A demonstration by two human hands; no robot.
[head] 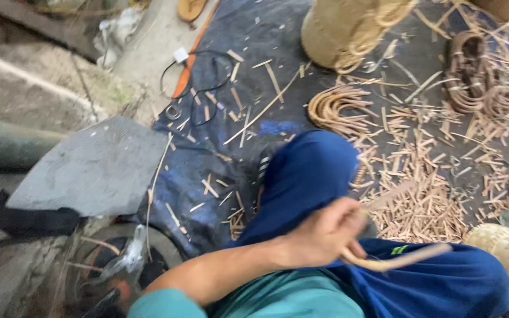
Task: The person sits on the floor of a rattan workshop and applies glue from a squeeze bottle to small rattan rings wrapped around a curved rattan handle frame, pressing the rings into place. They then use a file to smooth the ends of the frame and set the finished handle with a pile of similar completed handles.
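The person sits on the ground, blue-trousered knee (307,176) raised at the middle of the view, and 1 hand (325,235) shows, reaching in from 7 o'clock on a bare forearm with a teal sleeve. From the way the arm enters it reads as the left hand, though the blur leaves that unsure. Its fingers are curled tight around a pale tan curved rattan strip (396,259), which bends out from the fist toward 3 o'clock over the blue lap. The right hand is out of view.

Around it, a dark blue tarpaulin (207,176) covers the floor, strewn with short tan offcuts (425,200) heaped at 2 o'clock of the hand. A coil of rattan canes (337,109) lies at 12 o'clock, a woven tan basket (343,29) beyond it, and the rim of another woven basket (508,253) sits at 3 o'clock. A grey flat slab (95,171) lies at 9 o'clock.

By my reading, the step in hand is working 1 strip, bending or drawing it through the grip. The next move seems to call for a second hand on the free end and steady tension, so the strip curves without kinking.
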